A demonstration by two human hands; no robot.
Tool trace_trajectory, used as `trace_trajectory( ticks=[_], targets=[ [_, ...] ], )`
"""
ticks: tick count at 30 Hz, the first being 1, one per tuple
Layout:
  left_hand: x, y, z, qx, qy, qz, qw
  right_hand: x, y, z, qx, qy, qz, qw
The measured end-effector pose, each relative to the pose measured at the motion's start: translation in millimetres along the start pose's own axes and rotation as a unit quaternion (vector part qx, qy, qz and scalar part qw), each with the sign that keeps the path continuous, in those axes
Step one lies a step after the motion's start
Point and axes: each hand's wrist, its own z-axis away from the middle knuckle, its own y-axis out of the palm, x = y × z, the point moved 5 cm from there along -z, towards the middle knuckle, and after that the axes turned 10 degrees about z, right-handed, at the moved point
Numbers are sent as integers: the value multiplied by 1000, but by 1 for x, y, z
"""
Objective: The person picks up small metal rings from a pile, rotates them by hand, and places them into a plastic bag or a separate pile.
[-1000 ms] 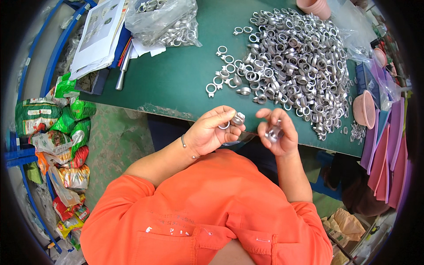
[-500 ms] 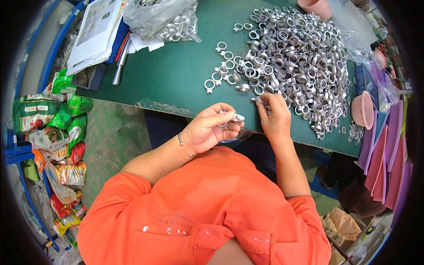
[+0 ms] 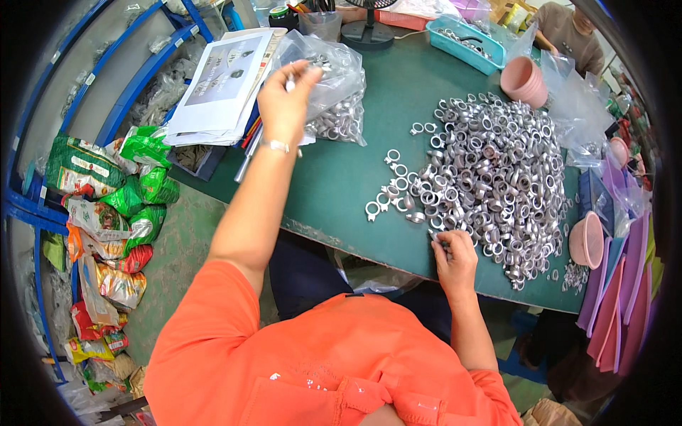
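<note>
My left hand (image 3: 284, 106) is stretched out over the clear plastic bag (image 3: 353, 89) of metal rings, fingers closed on a small silvery metal ring (image 3: 290, 84), mostly hidden by the fingers. At the near edge of the green table (image 3: 320, 199), my right hand (image 3: 457, 264) pinches a grey metal piece (image 3: 433, 235); only its tip shows. Beyond that hand lies a big pile of metal rings (image 3: 497, 170) with small lugs. Several loose rings (image 3: 383, 202) lie along the pile's left side.
Papers (image 3: 217, 89) are stacked left of the bag. Behind stand a black fan (image 3: 367, 32), a blue basket (image 3: 465, 48) and pink cups (image 3: 524, 82). A pink bowl (image 3: 586, 240) sits at the right edge. Another person (image 3: 568, 35) is at the far right.
My left hand has moved from in front of my chest, forward and left to the bag, carrying the metal ring. My right hand stays by the pile's near edge. The view has shifted, showing more of the table's far side.
</note>
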Motion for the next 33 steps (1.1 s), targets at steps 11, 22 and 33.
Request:
trace_trajectory(
  ticks=[11,22,33],
  targets=[
    [27,19,86,137,-65,-3,988,-11,-9,21,-56,82,-217,971],
    [51,73,185,457,120,-191,860,-19,10,39,74,387,-607,691],
    [43,42,213,510,87,-158,841,-28,7,11,179,329,-264,889]
  ],
)
